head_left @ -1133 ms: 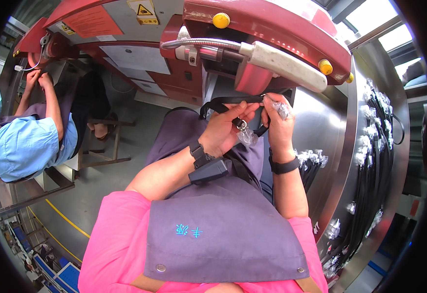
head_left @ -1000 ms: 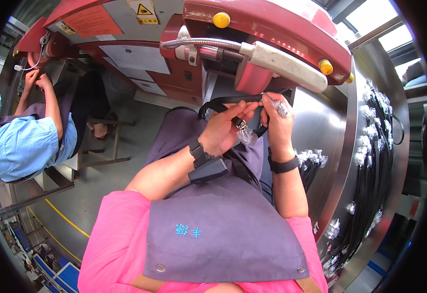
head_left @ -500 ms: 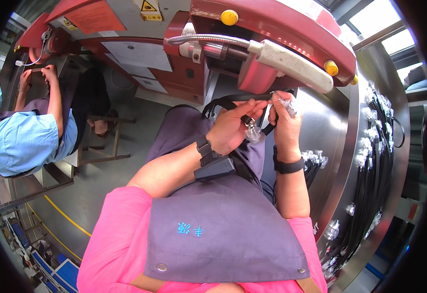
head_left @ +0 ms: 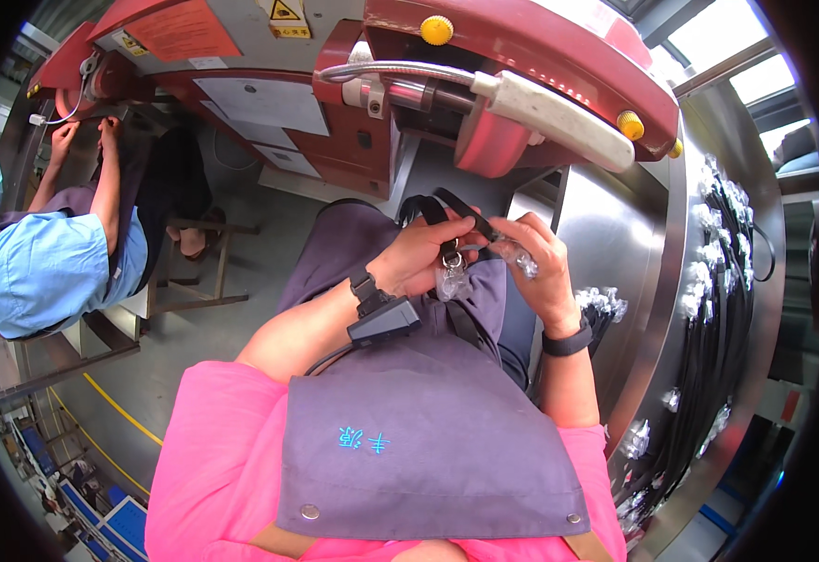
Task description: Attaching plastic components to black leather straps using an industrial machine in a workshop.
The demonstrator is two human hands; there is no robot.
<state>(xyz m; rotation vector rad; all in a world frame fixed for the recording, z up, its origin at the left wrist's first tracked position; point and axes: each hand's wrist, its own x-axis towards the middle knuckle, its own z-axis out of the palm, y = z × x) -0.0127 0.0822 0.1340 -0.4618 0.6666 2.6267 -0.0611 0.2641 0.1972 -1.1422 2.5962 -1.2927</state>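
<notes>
A narrow black strap (head_left: pixel 464 208) is held between my two hands over my lap, below the machine. My left hand (head_left: pixel 417 255) is closed round it, thumb on top, and a looped part rises above the fingers. From this hand hangs a metal clasp (head_left: pixel 451 255) with clear plastic wrap (head_left: pixel 454 283) under it. My right hand (head_left: pixel 543 272) pinches the strap's other end, where more clear plastic wrap (head_left: pixel 519 256) covers the fitting. Both hands are a little below a red-edged wheel (head_left: pixel 492 142) and touch neither it nor its pale guard.
The red machine (head_left: pixel 522 47) with a pale handle-like cover (head_left: pixel 564 122) stands ahead. On the metal bench (head_left: pixel 616 225) at right lie many black straps (head_left: pixel 723 309) with plastic-wrapped ends. At far left a co-worker in a blue shirt (head_left: pixel 49 262) sits at a similar machine.
Both hands have come down and back from the wheel, bringing the strap with them. The strap was stretched along the wheel's lower edge; now it bends between the hands.
</notes>
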